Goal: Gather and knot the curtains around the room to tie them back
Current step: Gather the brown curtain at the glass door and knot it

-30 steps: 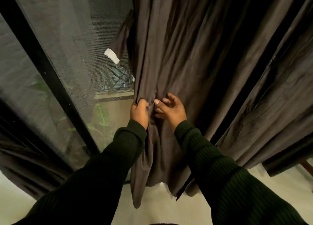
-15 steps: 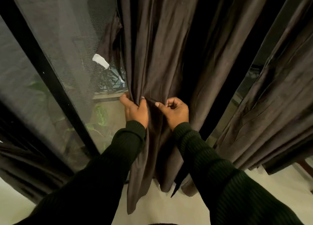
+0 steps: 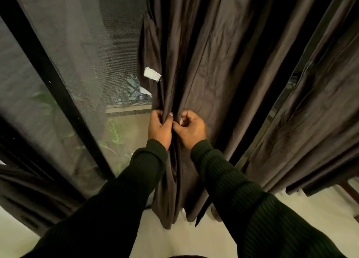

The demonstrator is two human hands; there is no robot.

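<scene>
A dark brown curtain (image 3: 209, 63) hangs in front of me, its folds running down to the floor. My left hand (image 3: 159, 128) grips a bunch of folds at the curtain's left edge. Right beside it, my right hand (image 3: 191, 128) pinches the neighbouring fold, thumb and curled fingers closed on the cloth. The two hands touch at the thumbs. A small white label (image 3: 152, 74) is sewn on the curtain's left hem above my hands. Both sleeves are dark green ribbed knit.
A window with a mesh screen (image 3: 87, 49) and a black frame bar (image 3: 58, 86) fills the left side. Another curtain panel (image 3: 310, 121) hangs at the right. A dark curtain bundle (image 3: 29, 189) lies low at the left. The floor (image 3: 174, 236) below is pale.
The curtain's left edge has been drawn into tighter folds. My right hand has gone from spread fingers to a pinch and now touches the left hand.
</scene>
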